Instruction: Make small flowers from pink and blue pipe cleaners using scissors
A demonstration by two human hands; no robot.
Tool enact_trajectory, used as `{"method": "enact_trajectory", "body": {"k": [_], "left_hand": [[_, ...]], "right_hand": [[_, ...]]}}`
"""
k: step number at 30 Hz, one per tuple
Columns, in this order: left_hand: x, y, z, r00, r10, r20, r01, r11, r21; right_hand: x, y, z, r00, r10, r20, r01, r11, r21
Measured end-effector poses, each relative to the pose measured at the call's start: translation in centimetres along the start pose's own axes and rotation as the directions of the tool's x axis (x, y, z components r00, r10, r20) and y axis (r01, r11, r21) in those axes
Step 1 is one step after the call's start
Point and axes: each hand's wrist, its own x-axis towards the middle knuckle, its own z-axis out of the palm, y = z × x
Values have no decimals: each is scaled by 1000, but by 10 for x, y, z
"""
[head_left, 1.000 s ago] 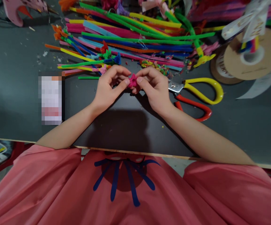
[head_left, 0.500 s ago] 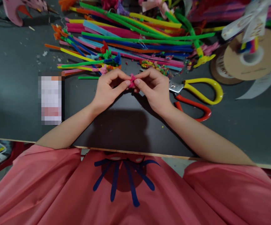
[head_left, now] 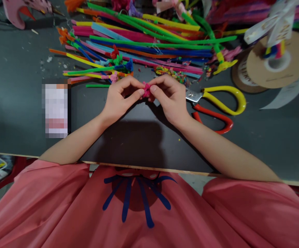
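Observation:
A small pink pipe cleaner flower [head_left: 146,90] is pinched between my two hands, above the dark table. My left hand [head_left: 122,98] grips its left side with thumb and forefinger. From the other side my right hand [head_left: 171,98] holds it the same way; fingers hide part of it. Just right of my right hand lie scissors [head_left: 196,96] with one yellow and one red handle, their blades partly behind the hand. Beyond my hands spreads a pile of coloured pipe cleaners [head_left: 149,44], with several finished flower stems [head_left: 113,67] at its near left.
A phone-shaped, blurred-out object [head_left: 56,110] lies left of my left forearm. Ribbon spools [head_left: 294,65] stand at the right. At the back left is a pink glue gun [head_left: 17,13]. Small colourful scraps [head_left: 170,73] lie beyond my right hand. The table's front edge [head_left: 139,167] runs before me.
The pink flower has turned slightly between my fingers, and its petals show more. My right thumb and fingers have shifted a little; my left hand stays in place.

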Motion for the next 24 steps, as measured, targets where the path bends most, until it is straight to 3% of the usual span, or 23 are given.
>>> {"method": "enact_trajectory", "body": {"k": [6, 15, 19, 24], "left_hand": [[0, -4, -3, 1000, -3, 24, -1, 989, 149], [1, -6, -5, 996, -26, 85, 11, 986, 166], [-2, -8, -3, 998, 54, 45, -61, 980, 187], [-2, -12, -3, 982, 190, 3, -184, 945, 271]], "right_hand": [[1, 2, -2, 1000, 8, -9, -8, 1000, 3], [2, 7, -8, 992, -117, 57, 123, 985, -122], [3, 10, -6, 997, -81, 15, 82, 993, -85], [2, 11, -3, 998, 63, 29, -65, 996, 67]]}}
